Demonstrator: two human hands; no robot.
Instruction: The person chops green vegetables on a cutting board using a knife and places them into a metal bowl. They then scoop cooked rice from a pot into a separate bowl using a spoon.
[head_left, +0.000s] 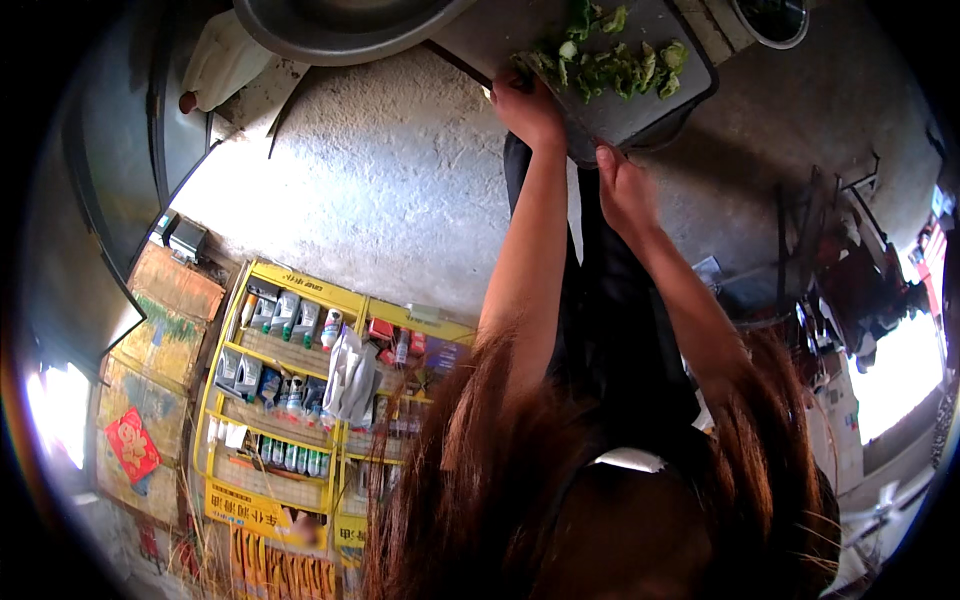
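Note:
At the top of the head view, chopped green leafy vegetables lie scattered on a dark flat board or tray. My left hand is at the near left edge, its fingers reaching over the rim beside the leaves; whether it also holds something small is unclear. My right hand grips the near corner with its thumb on top and the other fingers hidden beneath. The leaves are nearer to my left hand than to my right.
A wide metal basin adjoins the board at upper left. A metal bowl stands at upper right. Yellow shelving with bottles stands at lower left by the wall. Dark metal frames and clutter are at right.

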